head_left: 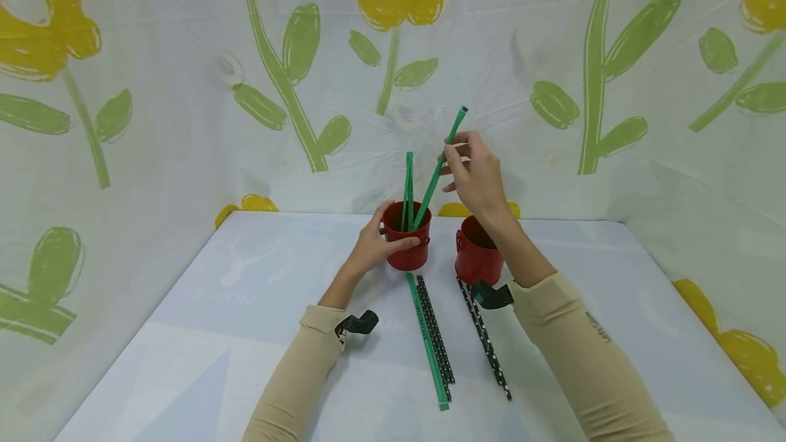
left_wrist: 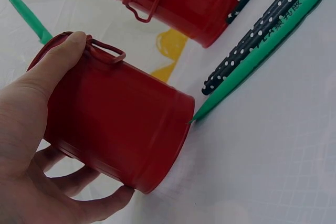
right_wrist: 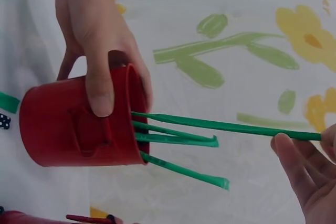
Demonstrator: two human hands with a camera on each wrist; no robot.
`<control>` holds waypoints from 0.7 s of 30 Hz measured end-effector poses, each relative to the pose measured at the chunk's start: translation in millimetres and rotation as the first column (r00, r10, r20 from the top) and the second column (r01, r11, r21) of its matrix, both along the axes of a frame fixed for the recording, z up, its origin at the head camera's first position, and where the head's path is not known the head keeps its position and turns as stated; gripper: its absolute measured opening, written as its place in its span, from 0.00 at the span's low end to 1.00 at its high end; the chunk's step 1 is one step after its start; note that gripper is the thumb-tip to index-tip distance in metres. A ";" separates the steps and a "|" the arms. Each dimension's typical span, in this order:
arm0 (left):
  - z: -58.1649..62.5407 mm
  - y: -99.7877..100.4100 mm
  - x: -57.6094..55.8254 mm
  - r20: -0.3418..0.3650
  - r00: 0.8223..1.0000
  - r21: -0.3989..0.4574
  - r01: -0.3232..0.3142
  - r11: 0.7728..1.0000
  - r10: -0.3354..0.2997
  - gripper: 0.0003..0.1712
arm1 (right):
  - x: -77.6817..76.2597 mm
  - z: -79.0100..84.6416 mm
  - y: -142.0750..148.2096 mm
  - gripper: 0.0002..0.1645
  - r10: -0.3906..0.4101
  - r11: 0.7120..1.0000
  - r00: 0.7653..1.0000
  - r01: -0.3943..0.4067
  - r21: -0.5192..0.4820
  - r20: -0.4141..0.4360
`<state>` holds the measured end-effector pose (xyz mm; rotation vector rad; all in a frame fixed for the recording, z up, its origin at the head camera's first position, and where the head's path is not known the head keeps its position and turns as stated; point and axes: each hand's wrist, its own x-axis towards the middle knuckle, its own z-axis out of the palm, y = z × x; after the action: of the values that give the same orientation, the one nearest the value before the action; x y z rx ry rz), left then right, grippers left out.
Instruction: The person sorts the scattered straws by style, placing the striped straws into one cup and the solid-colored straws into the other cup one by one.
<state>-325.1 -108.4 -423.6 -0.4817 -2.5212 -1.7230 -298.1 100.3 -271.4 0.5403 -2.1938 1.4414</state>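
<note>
Head view: the left red bucket (head_left: 408,259) stands upright toward the far side of the table (head_left: 258,333); the right red bucket (head_left: 475,258) stands apart from it, partly behind the forearm. Done, as far as shows: standing green straws (head_left: 410,169) lean inside the left bucket (three, by my count in the right wrist view). The held green straw (head_left: 432,186) is partly in: lower end below the rim, upper part slanting right. Outside the buckets: a loose green straw (head_left: 425,333) and black dotted straws (head_left: 435,326) lie together on the near side, with more black patterned straws (head_left: 484,340) to their right. Judgement: green lot mostly placed, black lot not. No straw shows above the right bucket's rim; its inside is largely hidden.

Hands: the right hand (head_left: 475,172) pinches the held straw toward its upper end, thumb against fingers. The left hand (head_left: 373,244) is curled around the left bucket, thumb on its near side, gripping it.
</note>
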 end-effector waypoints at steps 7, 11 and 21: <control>-0.1 -1.1 -0.9 0.012 1.000 -0.006 -0.002 1.000 0.002 0.52 | -3.2 -16.2 -6.8 0.17 0.002 0.999 0.997 -0.005 0.049 0.075; -0.2 -0.6 -2.0 0.003 1.000 -0.003 -0.002 1.000 0.002 0.51 | -3.6 -24.4 -10.4 0.17 -0.007 0.997 0.995 -0.002 0.080 0.102; -0.9 -0.6 -1.4 0.011 1.000 0.005 -0.001 1.000 0.000 0.51 | -4.9 -31.3 -16.0 0.19 -0.005 0.995 0.992 -0.008 0.100 0.130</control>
<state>-326.4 -109.0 -424.5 -0.4723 -2.5234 -1.7369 -303.0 84.3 -302.7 0.4943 -2.3787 1.4084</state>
